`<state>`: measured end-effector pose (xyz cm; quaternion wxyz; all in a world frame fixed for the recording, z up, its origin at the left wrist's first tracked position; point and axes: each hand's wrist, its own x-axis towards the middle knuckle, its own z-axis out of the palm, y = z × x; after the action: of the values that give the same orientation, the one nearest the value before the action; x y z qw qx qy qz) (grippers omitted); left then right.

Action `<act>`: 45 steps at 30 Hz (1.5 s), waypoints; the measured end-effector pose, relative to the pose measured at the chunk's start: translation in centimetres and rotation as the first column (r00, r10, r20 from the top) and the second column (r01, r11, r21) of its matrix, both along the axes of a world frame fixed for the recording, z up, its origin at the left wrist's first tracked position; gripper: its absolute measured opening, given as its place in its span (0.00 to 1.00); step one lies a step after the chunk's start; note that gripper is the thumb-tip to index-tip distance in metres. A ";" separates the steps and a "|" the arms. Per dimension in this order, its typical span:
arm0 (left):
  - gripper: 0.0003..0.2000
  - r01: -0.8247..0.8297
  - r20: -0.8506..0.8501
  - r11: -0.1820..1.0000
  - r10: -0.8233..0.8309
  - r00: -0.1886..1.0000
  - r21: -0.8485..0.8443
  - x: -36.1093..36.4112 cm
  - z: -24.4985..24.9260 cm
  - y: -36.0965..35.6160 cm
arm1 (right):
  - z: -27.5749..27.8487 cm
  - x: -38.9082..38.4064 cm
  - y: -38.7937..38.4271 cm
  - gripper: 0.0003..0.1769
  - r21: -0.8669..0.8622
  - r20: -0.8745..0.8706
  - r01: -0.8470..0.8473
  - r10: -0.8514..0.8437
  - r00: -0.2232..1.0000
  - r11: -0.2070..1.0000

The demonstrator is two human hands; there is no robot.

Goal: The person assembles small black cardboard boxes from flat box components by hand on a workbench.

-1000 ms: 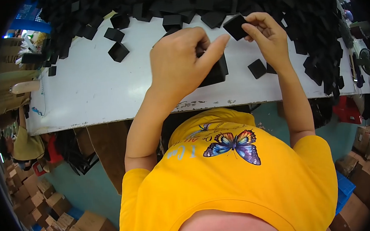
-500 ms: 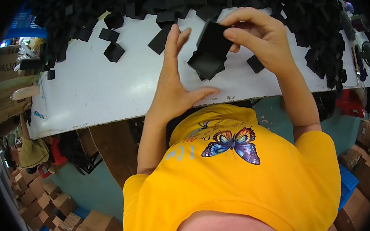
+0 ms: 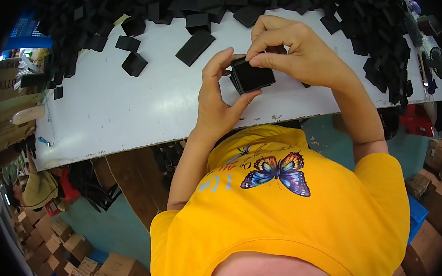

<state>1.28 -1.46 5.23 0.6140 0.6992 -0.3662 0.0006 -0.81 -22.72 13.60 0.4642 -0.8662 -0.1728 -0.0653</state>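
A small black box (image 3: 253,76) with an open-looking, dark top is between my hands above the white table (image 3: 116,104). My left hand (image 3: 218,89) grips it from the left, fingers along the far left side and thumb against the near edge. Pinched at the box's far right edge are the thumb and fingertips of my right hand (image 3: 292,51). A flat black piece (image 3: 195,47) lies on the table beyond my left hand. Partly hidden under my right wrist is another small dark piece (image 3: 306,85).
Black boxes (image 3: 206,1) are heaped along the table's far side, with another pile (image 3: 385,70) at the right. Two loose black boxes (image 3: 134,64) lie at left. Cardboard boxes (image 3: 120,270) stand on the floor, lower left. A small fan (image 3: 438,62) is far right.
My left hand has moved right and closed on the box. The tall black piece seen upright in my right hand has come down, and that hand now pinches the box's edge.
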 end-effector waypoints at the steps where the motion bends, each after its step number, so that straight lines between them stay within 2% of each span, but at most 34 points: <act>1: 0.42 -0.008 0.042 1.000 0.007 0.999 0.023 0.1 0.0 0.0 | -0.2 -0.1 0.2 0.07 -0.002 -0.011 0.032 -0.032 0.999 1.000; 3: 0.35 -0.023 0.128 0.997 0.014 0.992 0.068 0.4 0.5 0.1 | -0.7 -0.3 1.0 0.08 0.031 -0.084 0.110 -0.107 0.991 0.993; 5: 0.29 -0.006 0.146 0.996 -0.008 0.989 0.092 0.7 0.9 0.1 | -1.4 -0.4 1.7 0.09 0.085 -0.201 0.212 -0.192 0.961 0.974; 7: 0.22 -0.011 0.114 0.994 -0.002 0.994 0.107 0.6 1.8 0.0 | -1.8 -0.3 1.2 0.09 0.220 -0.384 0.205 -0.108 0.917 0.954; 8: 0.22 -0.015 0.129 0.990 -0.003 0.992 0.139 0.6 2.1 0.1 | -2.2 -0.2 1.0 0.09 0.291 -0.466 0.210 -0.053 0.883 0.933; 9: 0.22 -0.017 0.145 0.985 -0.008 0.989 0.170 0.7 2.3 0.2 | -2.8 -0.3 1.1 0.09 0.333 -0.411 0.201 -0.050 0.910 0.921; 12: 0.23 -0.041 0.187 0.979 0.002 0.982 0.202 0.8 3.0 0.0 | -2.3 -1.3 -0.2 0.12 0.532 -0.422 0.230 0.020 0.906 0.815; 13: 0.24 -0.054 0.188 0.976 0.014 0.982 0.209 0.6 3.0 0.0 | -3.7 -1.4 -1.3 0.17 0.580 -0.283 0.251 -0.098 0.954 0.775; 14: 0.24 -0.071 0.189 0.973 0.029 0.981 0.219 0.6 2.9 0.0 | -4.1 -1.7 -3.0 0.16 0.278 -0.094 0.366 -0.354 0.930 0.888; 15: 0.25 -0.058 0.200 0.974 0.013 0.980 0.221 0.6 2.7 0.0 | -5.8 -1.8 -5.6 0.15 -0.027 0.142 0.557 -0.548 0.824 0.830; 16: 0.25 -0.050 0.200 0.974 0.005 0.980 0.223 0.4 2.8 -0.1 | -8.0 -2.0 -8.3 0.14 -0.269 0.414 0.730 -0.609 0.677 0.628; 18: 0.25 -0.061 0.206 0.971 0.013 0.978 0.230 0.3 2.9 -0.1 | -10.0 -3.0 -12.6 0.13 -0.402 0.488 0.840 -0.690 0.534 0.365; 21: 0.26 -0.038 0.186 0.993 0.016 0.982 0.115 0.4 1.9 -0.3 | -12.4 -3.4 -15.3 0.15 -0.547 0.384 0.794 -0.763 0.521 0.267; 24: 0.26 -0.043 0.164 0.995 0.028 0.986 0.092 0.5 0.8 -0.2 | -12.1 -3.6 -15.0 0.18 -0.534 0.300 0.768 -0.769 0.564 0.355; 25: 0.28 -0.025 0.166 0.997 0.013 0.986 0.071 0.4 0.8 -0.4 | -11.7 -3.7 -14.4 0.21 -0.488 0.339 0.774 -0.730 0.593 0.403; 26: 0.34 -0.023 0.207 0.998 0.011 0.978 0.054 0.4 0.3 -0.5 | -11.7 -3.9 -14.2 0.20 -0.505 0.285 0.737 -0.720 0.633 0.448; 28: 0.41 -0.114 0.055 0.993 0.112 0.992 0.028 -0.6 -0.5 -0.6 | -10.6 -3.9 -13.8 0.20 -0.529 0.187 0.662 -0.688 0.701 0.531; 29: 0.41 -0.098 0.026 0.995 0.098 0.995 -0.014 -0.6 -0.7 -0.6 | -9.3 -4.4 -12.8 0.20 -0.524 0.026 0.608 -0.703 0.711 0.596; 30: 0.42 -0.086 -0.001 0.994 0.086 0.996 -0.063 -0.5 -0.9 -0.8 | -8.9 -4.5 -11.8 0.23 -0.365 -0.038 0.574 -0.628 0.777 0.733; 31: 0.42 -0.075 -0.033 0.991 0.072 0.997 -0.110 -0.5 -1.0 -0.9 | -6.9 -4.6 -9.9 0.24 -0.132 -0.168 0.489 -0.506 0.846 0.862; 32: 0.43 -0.079 -0.027 0.993 0.077 0.997 -0.086 -0.5 -1.1 -0.8 | -4.6 -4.3 -7.6 0.25 0.123 -0.269 0.390 -0.347 0.898 0.913; 34: 0.44 -0.081 -0.019 0.996 0.081 0.997 -0.030 -0.4 -1.0 -0.6 | -2.7 -3.0 -4.3 0.24 0.157 0.049 0.068 -0.077 0.996 0.985; 35: 0.46 -0.093 0.022 0.996 0.093 0.995 0.011 -0.3 -0.6 -0.5 | -2.1 -2.5 -3.1 0.24 0.117 0.052 -0.003 -0.003 0.999 0.993; 37: 0.46 -0.088 -0.041 0.996 0.089 0.995 0.017 -0.3 0.0 -0.2 | -1.2 -1.5 -1.5 0.23 0.036 0.075 -0.133 0.130 0.989 0.990; 39: 0.45 -0.040 -0.079 0.999 0.040 0.996 0.005 0.0 0.3 -0.1 | -0.7 -1.4 -1.5 0.23 -0.113 0.158 -0.138 0.155 0.975 0.984; 41: 0.46 -0.053 -0.034 0.997 0.055 0.998 0.048 0.0 0.8 0.0 | 0.1 -1.9 -1.2 0.23 -0.232 0.220 -0.134 0.186 0.958 0.964; 45: 0.46 -0.049 -0.008 0.990 0.051 0.999 0.132 0.2 1.4 0.2 | 0.2 -2.9 -0.4 0.25 -0.272 0.241 -0.094 0.162 0.957 0.958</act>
<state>1.52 -1.26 6.63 0.5683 0.7473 -0.3442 -0.0122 -3.76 -23.11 13.79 0.3244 -0.8898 -0.2957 -0.1253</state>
